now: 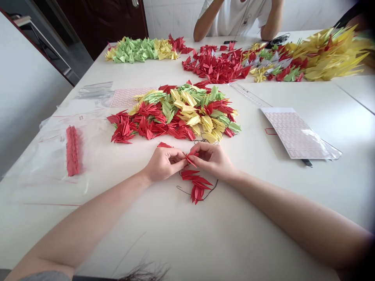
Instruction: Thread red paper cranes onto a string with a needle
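Observation:
My left hand and my right hand meet at the middle of the white table, fingers pinched together on a red folded paper piece. Just below them lies a short string of red folded pieces threaded on a thin dark cord. Right behind my hands sits a heap of red, yellow and green folded paper pieces. One loose red piece lies beside my left hand.
A red stack in a clear plastic bag lies at left. A label sheet and a clear ruler lie at right. More coloured heaps line the far edge, where another person's arms rest.

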A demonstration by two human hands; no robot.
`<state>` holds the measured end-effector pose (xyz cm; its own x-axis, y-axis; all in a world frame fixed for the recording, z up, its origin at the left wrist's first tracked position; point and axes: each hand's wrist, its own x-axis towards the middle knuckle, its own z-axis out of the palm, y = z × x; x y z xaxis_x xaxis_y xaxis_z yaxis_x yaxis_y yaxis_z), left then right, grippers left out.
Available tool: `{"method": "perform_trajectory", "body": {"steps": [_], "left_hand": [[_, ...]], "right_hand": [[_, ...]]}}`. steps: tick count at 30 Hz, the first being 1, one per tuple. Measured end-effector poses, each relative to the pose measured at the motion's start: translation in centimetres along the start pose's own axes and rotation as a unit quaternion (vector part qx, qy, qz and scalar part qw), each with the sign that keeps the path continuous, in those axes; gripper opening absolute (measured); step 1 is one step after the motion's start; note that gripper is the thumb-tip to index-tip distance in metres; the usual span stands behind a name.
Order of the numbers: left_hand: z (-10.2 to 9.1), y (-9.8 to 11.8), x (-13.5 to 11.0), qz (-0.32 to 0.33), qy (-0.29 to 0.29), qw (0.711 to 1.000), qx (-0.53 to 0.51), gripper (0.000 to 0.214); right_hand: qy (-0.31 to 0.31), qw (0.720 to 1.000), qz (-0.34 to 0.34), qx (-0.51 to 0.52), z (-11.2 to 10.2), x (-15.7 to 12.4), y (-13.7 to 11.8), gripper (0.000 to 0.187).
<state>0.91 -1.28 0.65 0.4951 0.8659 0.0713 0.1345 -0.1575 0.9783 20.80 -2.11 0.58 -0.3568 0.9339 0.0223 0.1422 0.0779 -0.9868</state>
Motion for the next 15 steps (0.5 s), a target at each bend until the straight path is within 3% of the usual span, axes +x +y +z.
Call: {"method": "perform_trajectory", "body": {"steps": [8, 15], "left_hand": [[-0.31, -0.1, 0.22, -0.049, -0.001, 0.994, -0.097, 0.025], [-0.41, -0.35, 0.25, -0.042, 0.003, 0.996, -0.078, 0.027]], "right_hand": [[-0.036, 0.997, -0.012, 0.06, -0.35, 0.04, 0.22, 0.031], [-0.032, 0.997, -0.019, 0.068, -0.17, 0.04, 0.37, 0.031]]}}
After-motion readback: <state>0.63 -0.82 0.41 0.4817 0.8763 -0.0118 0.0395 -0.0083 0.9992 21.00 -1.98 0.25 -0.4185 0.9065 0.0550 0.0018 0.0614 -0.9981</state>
